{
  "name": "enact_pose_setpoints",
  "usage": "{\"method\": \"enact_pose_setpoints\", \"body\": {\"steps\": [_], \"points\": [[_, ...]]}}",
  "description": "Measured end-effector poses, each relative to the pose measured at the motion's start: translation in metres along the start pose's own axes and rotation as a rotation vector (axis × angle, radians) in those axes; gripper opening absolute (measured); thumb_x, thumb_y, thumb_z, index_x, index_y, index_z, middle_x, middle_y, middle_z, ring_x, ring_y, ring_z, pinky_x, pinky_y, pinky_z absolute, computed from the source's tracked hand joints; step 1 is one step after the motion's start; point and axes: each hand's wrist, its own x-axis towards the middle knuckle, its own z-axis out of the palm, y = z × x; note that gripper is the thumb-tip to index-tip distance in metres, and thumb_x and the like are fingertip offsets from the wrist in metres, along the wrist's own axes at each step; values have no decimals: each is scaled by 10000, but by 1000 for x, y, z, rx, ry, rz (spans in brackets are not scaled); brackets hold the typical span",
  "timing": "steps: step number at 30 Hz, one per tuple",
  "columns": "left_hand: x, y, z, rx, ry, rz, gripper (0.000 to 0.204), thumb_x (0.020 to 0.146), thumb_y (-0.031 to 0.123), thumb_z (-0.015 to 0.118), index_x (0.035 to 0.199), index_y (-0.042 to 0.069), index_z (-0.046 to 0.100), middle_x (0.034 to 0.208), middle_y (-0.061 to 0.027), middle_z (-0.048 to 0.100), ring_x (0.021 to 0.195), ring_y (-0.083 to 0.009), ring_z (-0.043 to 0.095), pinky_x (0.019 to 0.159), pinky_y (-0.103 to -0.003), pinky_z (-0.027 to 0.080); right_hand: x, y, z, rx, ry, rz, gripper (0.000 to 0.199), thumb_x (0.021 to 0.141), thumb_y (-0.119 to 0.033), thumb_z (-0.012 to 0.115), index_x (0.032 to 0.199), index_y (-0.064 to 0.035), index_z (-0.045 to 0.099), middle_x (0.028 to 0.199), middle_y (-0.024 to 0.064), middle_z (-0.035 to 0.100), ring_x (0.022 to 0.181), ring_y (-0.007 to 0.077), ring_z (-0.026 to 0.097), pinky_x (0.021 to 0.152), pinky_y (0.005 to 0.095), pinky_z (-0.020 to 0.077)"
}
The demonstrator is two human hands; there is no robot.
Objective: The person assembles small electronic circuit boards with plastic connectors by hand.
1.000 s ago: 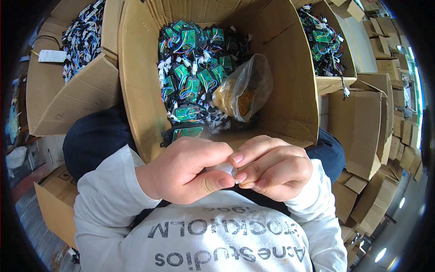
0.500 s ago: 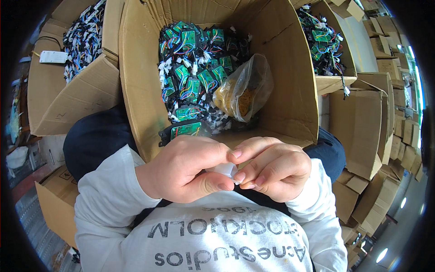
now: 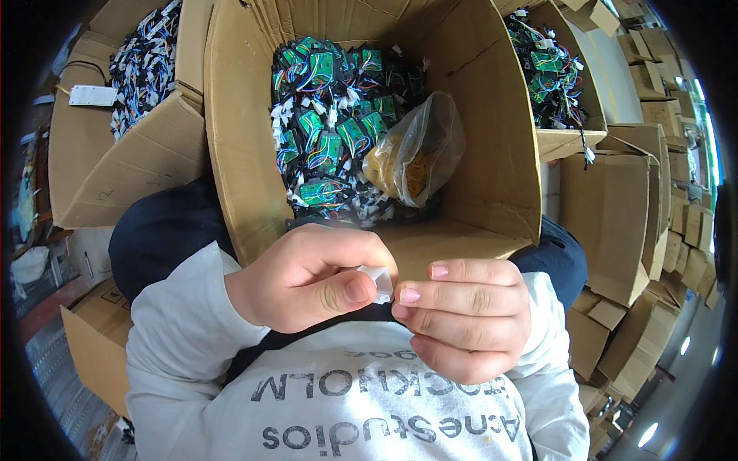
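Cardboard boxes all around us, stacked cartons running off to the right. We hold a small white plastic piece point(image 3: 378, 280) close to the chest, pinched between both hands: left hand point(image 3: 311, 278) curled shut around it with the thumb pressing on its near face, right hand point(image 3: 461, 315) closed too, fingertips meeting the piece from the other side. Most of the piece is hidden, so we cannot tell what it is or whether anything is attached to it.

Just beyond the hands, the open carton point(image 3: 246, 154) on our lap is well filled with green circuit boards point(image 3: 330, 146) trailing coloured wires, plus a clear bag point(image 3: 415, 157) of yellow bits resting on the pile. Two more boxes, left point(image 3: 138, 69) and right point(image 3: 550, 69), hold similar wired boards.

Our read: one piece in hand, a large stock left in the carton. No finished pile we can single out.
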Motion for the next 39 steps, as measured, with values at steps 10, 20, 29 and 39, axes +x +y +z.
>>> {"method": "enact_pose_setpoints", "body": {"steps": [10,20,29,39], "points": [[3,0,-2,-94,-114,-91,416,1018,406,517,950,6,608,759,-2,537,688,-86,467,607,-255,387,1,-3,8,-31,74,-96,36,829,-70,614,814,-41,598,902,132,706,978,284,708,906,400,572],[5,1,-3,-117,-176,-135,469,1012,454,502,890,13,605,709,4,521,660,-91,459,594,-260,381,0,-6,8,-15,81,-114,65,856,-86,578,812,-45,599,898,131,709,991,279,707,925,389,563],[8,2,-7,-222,-311,-258,479,1013,456,502,934,0,625,735,-22,564,706,-100,504,632,-270,411,-2,-4,10,6,88,-160,37,835,-83,585,811,-59,602,862,77,673,955,264,707,951,389,557],[8,-1,-8,-210,-348,-195,491,1002,475,513,963,0,631,782,-16,595,753,-102,526,667,-270,421,-5,-5,12,65,93,-180,8,806,-83,606,803,-75,605,864,62,664,947,254,706,974,378,550]]}}
